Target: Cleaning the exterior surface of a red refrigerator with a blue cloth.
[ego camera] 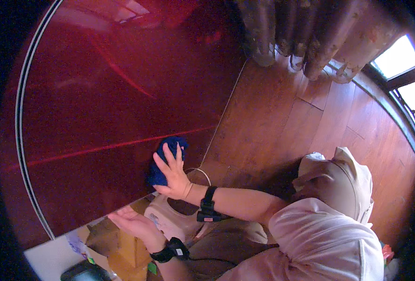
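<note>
A dark blue cloth (157, 172) lies bunched against a large, glossy dark red panel (98, 105), close to its lower right edge. My right hand (174, 175) presses on the cloth from above with spread fingers; blue fabric shows around and between them. Lower left of it, my left hand (133, 223) is turned partly palm up beside the panel's bottom edge. Nothing is visible in this hand, and whether its fingertips touch the edge I cannot tell. Both wrists wear black straps with small devices.
Below the panel are a cardboard box (124, 246), a pale plastic item (165, 214) and a dark object (84, 271). A white cable (204, 172) curves near the panel's corner. Wooden flooring (263, 123) extends right, toward curtains (298, 35) and a window (397, 58).
</note>
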`<state>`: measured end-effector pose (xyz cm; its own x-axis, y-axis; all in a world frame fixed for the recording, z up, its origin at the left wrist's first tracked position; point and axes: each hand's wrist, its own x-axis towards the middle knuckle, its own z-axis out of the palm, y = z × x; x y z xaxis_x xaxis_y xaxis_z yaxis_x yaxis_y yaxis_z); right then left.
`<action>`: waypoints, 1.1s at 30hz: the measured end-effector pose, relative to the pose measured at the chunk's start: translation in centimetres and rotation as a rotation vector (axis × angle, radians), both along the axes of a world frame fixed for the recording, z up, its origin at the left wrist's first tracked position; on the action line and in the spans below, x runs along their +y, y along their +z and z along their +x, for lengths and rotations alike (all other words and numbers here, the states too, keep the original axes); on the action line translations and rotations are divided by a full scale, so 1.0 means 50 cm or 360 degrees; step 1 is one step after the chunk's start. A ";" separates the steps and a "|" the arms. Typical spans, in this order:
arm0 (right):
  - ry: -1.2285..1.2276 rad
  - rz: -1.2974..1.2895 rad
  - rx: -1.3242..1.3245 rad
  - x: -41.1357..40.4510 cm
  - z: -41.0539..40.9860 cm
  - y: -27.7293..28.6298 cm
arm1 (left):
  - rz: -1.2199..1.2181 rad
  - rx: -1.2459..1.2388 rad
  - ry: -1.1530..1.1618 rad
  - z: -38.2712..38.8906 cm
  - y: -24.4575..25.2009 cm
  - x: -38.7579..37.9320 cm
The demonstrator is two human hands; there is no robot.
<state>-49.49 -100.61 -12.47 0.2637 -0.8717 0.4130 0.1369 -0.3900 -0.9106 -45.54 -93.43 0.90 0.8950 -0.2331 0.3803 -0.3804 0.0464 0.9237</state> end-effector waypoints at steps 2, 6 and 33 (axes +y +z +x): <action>-0.0117 0.0072 -0.0043 -0.054 -0.007 0.029 | 0.0147 -0.0031 -0.0091 0.047 -0.009 0.065; -0.0601 0.0275 -0.0078 -0.284 -0.060 0.115 | 0.0234 -0.0100 -0.0193 0.056 0.002 0.090; -0.0560 -0.0252 -0.0143 -0.481 -0.127 0.055 | 0.0271 -0.0217 0.0374 0.023 -0.016 0.038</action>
<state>-55.82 -124.66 -9.73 -0.0833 -0.8259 0.5576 0.0459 -0.5621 -0.8258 -44.39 -91.53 0.09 0.8753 -0.0966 0.4738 -0.4832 -0.2083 0.8503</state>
